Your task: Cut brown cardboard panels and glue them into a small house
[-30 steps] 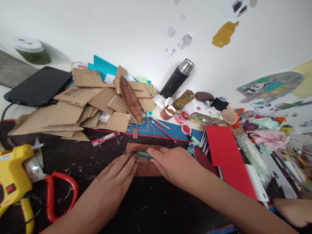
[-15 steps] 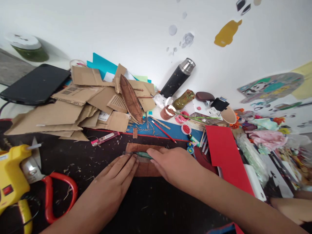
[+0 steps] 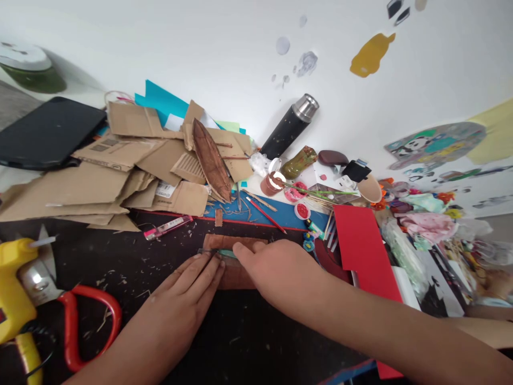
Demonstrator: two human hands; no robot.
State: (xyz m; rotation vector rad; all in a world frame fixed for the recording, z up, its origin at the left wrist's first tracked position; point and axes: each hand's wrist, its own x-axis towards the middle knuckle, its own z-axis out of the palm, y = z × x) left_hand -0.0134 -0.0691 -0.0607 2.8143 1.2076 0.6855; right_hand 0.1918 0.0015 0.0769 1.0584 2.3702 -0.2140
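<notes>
A brown painted cardboard piece (image 3: 234, 275) lies flat on the dark work surface (image 3: 132, 256). My left hand (image 3: 182, 297) rests with fingers stretched flat, fingertips at the piece's left edge. My right hand (image 3: 280, 270) is closed around a green-handled tool (image 3: 224, 253), pressing it along the top of the piece. The tool's thin tip points left, just past my left fingertips. Most of the handle is hidden under my right fingers.
Cardboard scraps (image 3: 120, 171) and a brown cardboard boat (image 3: 210, 160) are heaped behind. A yellow glue gun (image 3: 14, 289) and red-handled scissors (image 3: 76, 326) lie at left. A black flask (image 3: 290, 126), paint pots (image 3: 301, 211), a red card sheet (image 3: 360, 248) and craft clutter fill the right.
Both hands stay on the brown piece; my right hand has crept slightly left along it with the tool. The view has shifted a little to the right.
</notes>
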